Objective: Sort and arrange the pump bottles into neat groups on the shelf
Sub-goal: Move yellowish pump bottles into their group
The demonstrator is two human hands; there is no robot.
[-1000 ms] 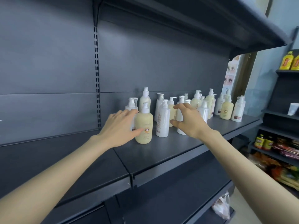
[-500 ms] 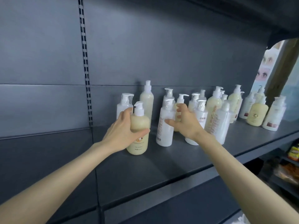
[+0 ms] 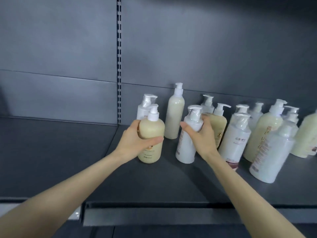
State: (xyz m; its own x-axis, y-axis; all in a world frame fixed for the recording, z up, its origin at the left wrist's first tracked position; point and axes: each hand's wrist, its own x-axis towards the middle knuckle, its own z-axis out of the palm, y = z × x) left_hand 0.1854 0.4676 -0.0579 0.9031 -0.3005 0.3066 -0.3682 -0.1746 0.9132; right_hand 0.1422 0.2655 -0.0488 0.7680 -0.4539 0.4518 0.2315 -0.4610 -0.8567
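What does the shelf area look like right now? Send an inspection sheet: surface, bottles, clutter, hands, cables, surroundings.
Surface: dark grey shelf, level.
Job's things: round cream bottle and tilted white bottle, both in hand; tall cream bottle at the back; mixed cream and white bottles crowded at right, unsorted.
Clutter: nothing seen.
Hands: left hand grips the round cream bottle; right hand grips the white bottle near its pump.
Cables: nothing seen.
Surroundings: grey back panel, slotted upright.
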